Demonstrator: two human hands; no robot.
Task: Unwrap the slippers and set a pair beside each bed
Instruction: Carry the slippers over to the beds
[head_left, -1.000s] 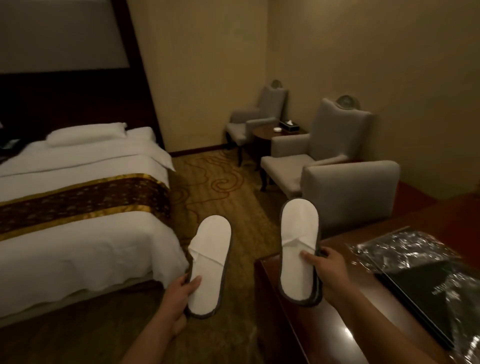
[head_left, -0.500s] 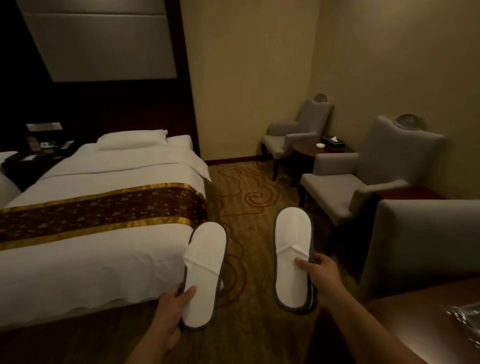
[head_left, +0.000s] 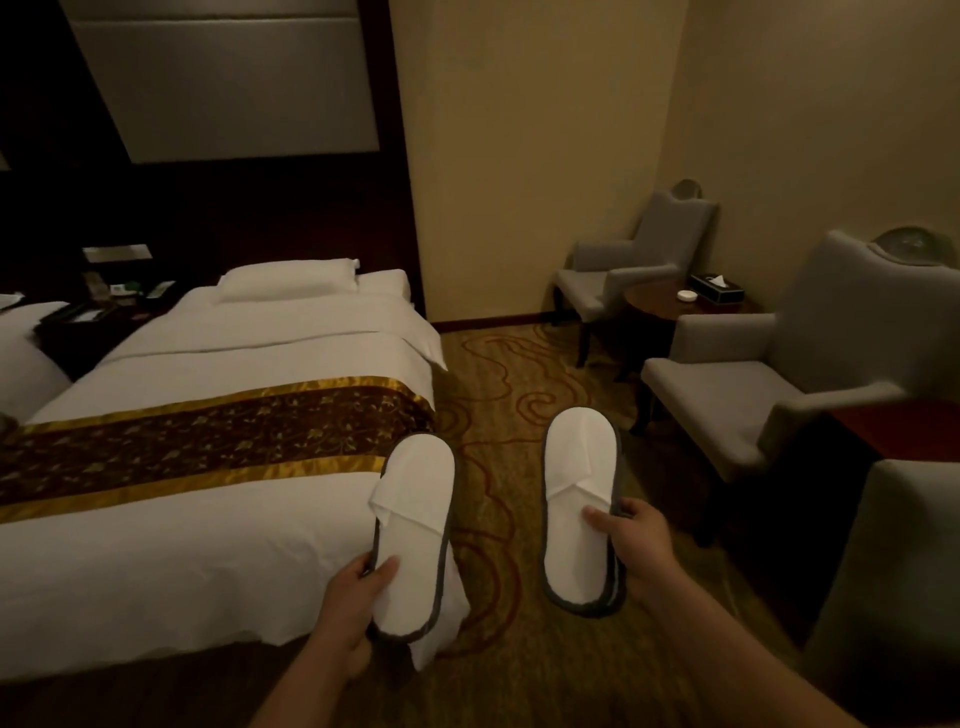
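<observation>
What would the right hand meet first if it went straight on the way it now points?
For the right hand the way looks free: open carpet up to the far wall, depth unclear.

Your left hand (head_left: 353, 608) hides most of its fingers under the left slipper (head_left: 413, 535), and your right hand (head_left: 631, 545) hides most of its own behind the right slipper (head_left: 582, 499). The second bed (head_left: 26, 353) is cut off by the left edge, the near chair (head_left: 893, 571) by the right edge. The things on the nightstand (head_left: 88, 325) are too small and dark to tell.
</observation>
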